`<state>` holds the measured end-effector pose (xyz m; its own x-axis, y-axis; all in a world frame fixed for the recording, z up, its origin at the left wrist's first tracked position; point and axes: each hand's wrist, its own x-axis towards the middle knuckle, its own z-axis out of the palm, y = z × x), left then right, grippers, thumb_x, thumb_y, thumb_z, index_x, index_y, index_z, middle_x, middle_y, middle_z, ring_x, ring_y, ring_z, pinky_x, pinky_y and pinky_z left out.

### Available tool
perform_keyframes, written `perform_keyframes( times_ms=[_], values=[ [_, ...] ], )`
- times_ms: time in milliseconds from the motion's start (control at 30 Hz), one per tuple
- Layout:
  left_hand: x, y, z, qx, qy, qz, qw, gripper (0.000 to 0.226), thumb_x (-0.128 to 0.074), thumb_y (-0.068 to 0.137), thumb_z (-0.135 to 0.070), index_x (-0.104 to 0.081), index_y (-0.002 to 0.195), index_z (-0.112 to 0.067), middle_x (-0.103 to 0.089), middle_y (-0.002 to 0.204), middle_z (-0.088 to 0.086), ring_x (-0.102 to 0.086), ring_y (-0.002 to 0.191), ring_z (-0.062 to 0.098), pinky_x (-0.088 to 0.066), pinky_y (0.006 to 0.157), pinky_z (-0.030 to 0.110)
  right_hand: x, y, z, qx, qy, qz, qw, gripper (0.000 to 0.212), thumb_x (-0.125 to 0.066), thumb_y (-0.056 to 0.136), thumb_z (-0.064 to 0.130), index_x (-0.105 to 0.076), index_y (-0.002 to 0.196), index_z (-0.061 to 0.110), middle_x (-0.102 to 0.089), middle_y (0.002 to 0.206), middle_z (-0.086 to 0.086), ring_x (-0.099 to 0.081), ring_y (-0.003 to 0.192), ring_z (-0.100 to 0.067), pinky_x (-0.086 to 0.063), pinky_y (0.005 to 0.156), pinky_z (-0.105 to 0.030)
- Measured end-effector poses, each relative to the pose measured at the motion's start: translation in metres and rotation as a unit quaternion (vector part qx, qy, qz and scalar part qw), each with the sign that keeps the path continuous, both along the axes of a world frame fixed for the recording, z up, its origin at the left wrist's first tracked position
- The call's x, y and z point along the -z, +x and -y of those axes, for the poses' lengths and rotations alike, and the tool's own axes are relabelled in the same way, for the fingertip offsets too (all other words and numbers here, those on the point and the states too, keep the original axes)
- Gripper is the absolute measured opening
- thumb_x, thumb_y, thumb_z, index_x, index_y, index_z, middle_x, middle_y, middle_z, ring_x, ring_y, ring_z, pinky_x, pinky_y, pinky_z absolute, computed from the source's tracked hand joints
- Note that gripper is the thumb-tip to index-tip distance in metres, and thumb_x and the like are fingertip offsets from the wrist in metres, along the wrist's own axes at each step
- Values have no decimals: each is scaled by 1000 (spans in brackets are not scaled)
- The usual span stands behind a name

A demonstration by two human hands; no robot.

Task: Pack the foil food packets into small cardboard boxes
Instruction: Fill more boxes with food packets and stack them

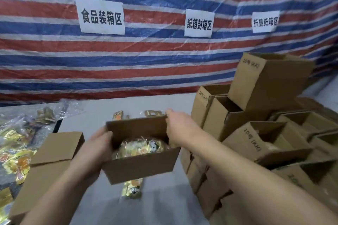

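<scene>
Head view: both hands grip one small cardboard box (140, 153), raised over the desk (155, 199). The left hand (95, 144) curls round its left wall; the right hand (180, 124) pinches the far right corner. Foil packets (140, 149) already fill it. By my reckoning much remains: loose packets (14, 153) lie left, one stray packet (132, 189) beneath, empty boxes (265, 124) crowd the right edge, leaving room only mid-desk.

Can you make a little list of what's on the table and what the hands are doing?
held box: small cardboard box, open, foil packets inside
left hand: grips its left wall
right hand: grips its far right corner
loose packet: on table, under the box
box pile: right side
bagged packets: left side
</scene>
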<state>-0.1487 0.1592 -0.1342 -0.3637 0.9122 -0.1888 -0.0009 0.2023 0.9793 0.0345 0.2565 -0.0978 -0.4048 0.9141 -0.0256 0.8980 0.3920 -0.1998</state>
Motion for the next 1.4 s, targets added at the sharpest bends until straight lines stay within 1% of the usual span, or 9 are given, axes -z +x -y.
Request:
perform_keyframes(
  times_ms=[200, 367, 567, 767, 900, 1033, 1100, 1233, 1400],
  values=[
    [-161, 71, 3, 20, 116, 62, 991, 21, -51, 97, -27, -64, 112, -20, -60, 91, 5, -53, 76, 17, -35, 63, 29, -159, 76, -8, 25, 127, -15, 991, 15, -50, 102, 18, -60, 111, 14, -62, 95, -4, -62, 80, -18, -55, 64, -32],
    [-207, 166, -12, 86, 132, 39, 987, 21, -43, 97, -8, -62, 103, -16, -62, 94, 9, -63, 81, 20, -51, 57, 28, -215, 175, -18, 77, 162, 3, 984, 23, -46, 104, 37, -53, 119, 21, -55, 96, 2, -54, 78, -14, -40, 55, -26],
    [-212, 283, -51, 89, 128, 42, 987, 28, -35, 94, -1, -58, 99, -14, -58, 81, 5, -59, 73, 18, -52, 52, 26, -221, 285, -39, 195, 183, 14, 963, 29, -50, 101, 40, -53, 120, 18, -57, 94, 1, -57, 79, -17, -39, 55, -28],
    [-188, 356, -90, 97, 94, 87, 987, 43, -37, 97, -6, -46, 137, -18, -63, 112, 9, -63, 97, 23, -57, 64, 30, -196, 345, -80, 249, 111, -20, 962, 15, -48, 103, 18, -56, 90, 12, -59, 85, -7, -58, 74, -19, -38, 52, -26],
    [-181, 372, -106, 88, 72, 85, 990, 48, -37, 97, -6, -39, 143, -17, -56, 128, 14, -58, 112, 29, -56, 89, 43, -183, 358, -97, 260, 101, -17, 960, 9, -49, 102, 13, -55, 96, 10, -59, 87, -9, -58, 74, -20, -39, 53, -25],
    [-181, 380, -112, 93, 60, 95, 989, 51, -41, 97, -7, -36, 145, -20, -52, 134, 14, -54, 119, 31, -52, 95, 47, -180, 367, -106, 263, 76, -19, 962, 10, -50, 101, 14, -58, 103, 9, -61, 93, -11, -61, 80, -22, -44, 58, -28],
    [-179, 381, -111, 97, 53, 88, 990, 55, -45, 97, -11, -30, 149, -24, -50, 138, 10, -53, 122, 29, -55, 91, 43, -176, 369, -109, 259, 64, -27, 963, 16, -49, 102, 17, -59, 109, 7, -63, 98, -12, -63, 86, -24, -49, 67, -31],
    [-179, 378, -106, 105, 54, 74, 990, 59, -50, 100, -24, -23, 152, -24, -49, 141, 4, -56, 109, 16, -47, 45, 16, -172, 372, -110, 253, 44, -62, 965, 26, -48, 102, 28, -59, 117, 9, -64, 107, -12, -63, 93, -27, -52, 78, -36],
    [-176, 374, -105, 92, 59, 45, 993, 62, -52, 98, -40, -25, 152, -24, -45, 146, 1, -47, 128, 22, -42, 73, 25, -178, 370, -108, 250, 64, -70, 964, 30, -48, 102, 32, -58, 119, 10, -63, 102, -9, -62, 90, -25, -49, 76, -35]
  ],
)
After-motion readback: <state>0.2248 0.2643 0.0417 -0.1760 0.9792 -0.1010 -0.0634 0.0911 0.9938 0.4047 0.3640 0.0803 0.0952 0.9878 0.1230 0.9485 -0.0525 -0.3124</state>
